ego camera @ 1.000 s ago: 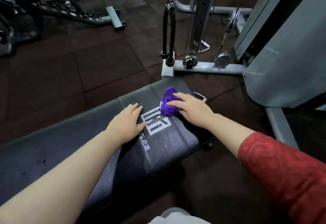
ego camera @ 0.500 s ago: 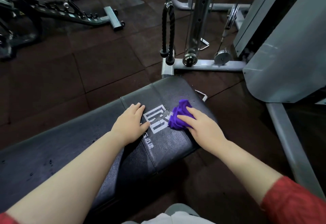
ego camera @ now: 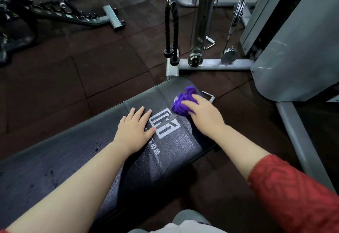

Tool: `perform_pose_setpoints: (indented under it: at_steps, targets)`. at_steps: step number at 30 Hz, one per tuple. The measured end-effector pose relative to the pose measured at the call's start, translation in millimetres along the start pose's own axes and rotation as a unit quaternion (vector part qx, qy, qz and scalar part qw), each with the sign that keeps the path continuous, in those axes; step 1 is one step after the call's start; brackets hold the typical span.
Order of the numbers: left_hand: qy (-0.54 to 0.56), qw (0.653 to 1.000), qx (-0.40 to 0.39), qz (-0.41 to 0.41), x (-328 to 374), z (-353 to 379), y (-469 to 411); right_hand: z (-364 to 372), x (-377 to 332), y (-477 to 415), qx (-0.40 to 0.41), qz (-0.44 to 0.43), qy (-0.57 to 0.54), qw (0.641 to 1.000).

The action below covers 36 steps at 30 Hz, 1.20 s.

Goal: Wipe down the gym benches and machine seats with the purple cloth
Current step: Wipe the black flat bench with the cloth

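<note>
A black padded gym bench (ego camera: 73,155) runs from the lower left to the centre, with a white logo printed near its far end. My right hand (ego camera: 203,115) presses a crumpled purple cloth (ego camera: 183,100) onto the pad's far right corner, fingers over the cloth. My left hand (ego camera: 134,130) lies flat on the pad just left of the logo, fingers spread, holding nothing. Small wet drops speckle the pad to the left.
A white cable machine frame (ego camera: 211,64) stands just beyond the bench end, with a black rope handle (ego camera: 171,31) hanging down. A grey machine housing (ego camera: 297,49) fills the right. A dark adjustable bench frame (ego camera: 60,11) sits at the far left on brown rubber floor tiles.
My right hand has swept the purple cloth back and forth on the pad end, and it now sits farther out at the far right corner. My left hand has stayed in place.
</note>
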<state>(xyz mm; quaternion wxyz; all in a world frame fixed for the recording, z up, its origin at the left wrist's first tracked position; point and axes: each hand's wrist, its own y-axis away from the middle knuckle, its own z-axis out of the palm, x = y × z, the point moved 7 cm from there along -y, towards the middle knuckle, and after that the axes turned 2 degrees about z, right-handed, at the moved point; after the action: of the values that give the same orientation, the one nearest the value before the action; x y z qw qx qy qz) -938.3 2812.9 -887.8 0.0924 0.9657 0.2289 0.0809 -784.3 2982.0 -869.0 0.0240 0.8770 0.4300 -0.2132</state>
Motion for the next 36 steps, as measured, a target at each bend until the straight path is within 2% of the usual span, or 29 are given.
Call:
perform_pose_setpoints:
  at_steps: [4, 8, 18, 21, 25, 27, 30, 33, 35, 36]
  targets:
    - [0.004, 1.000, -0.006, -0.005, -0.3, 1.6, -0.2, -5.7, -11.5, 64.4, -0.021, -0.094, -0.019, 0.995]
    - [0.017, 1.000, -0.003, -0.002, -1.6, 1.0, -2.5, -2.4, -0.1, 81.4, -0.062, -0.130, -0.035, 0.989]
    - [0.042, 0.999, -0.015, -0.010, -3.4, 1.9, -4.5, 17.7, -9.2, -46.3, -0.136, -0.183, 0.001, 0.974]
    - [0.048, 0.998, -0.032, -0.019, -4.5, 0.3, -5.3, 23.2, -2.2, -75.4, -0.122, -0.147, 0.004, 0.981]
    - [0.054, 0.997, -0.038, -0.029, -3.6, -0.9, -4.3, 11.1, 16.2, -68.0, -0.035, 0.013, -0.029, 0.999]
    - [0.058, 0.997, -0.041, -0.031, -2.0, -1.8, -4.1, 2.2, 23.0, -37.3, -0.013, 0.061, -0.024, 0.998]
    - [0.053, 0.997, -0.048, -0.030, -0.2, -3.5, -3.6, -6.5, 18.3, 22.5, -0.004, 0.000, -0.029, 1.000]
    - [0.053, 0.997, -0.049, -0.026, 1.5, -7.2, -0.7, -5.0, 20.8, 60.0, -0.073, -0.098, -0.045, 0.992]
    - [0.063, 0.997, -0.028, -0.019, 1.0, -12.7, 5.5, -9.7, 24.6, 59.2, -0.097, -0.120, -0.058, 0.986]
    - [0.064, 0.998, -0.015, -0.013, 0.5, -15.5, 9.6, -10.5, 27.5, 52.5, -0.083, -0.107, -0.059, 0.989]
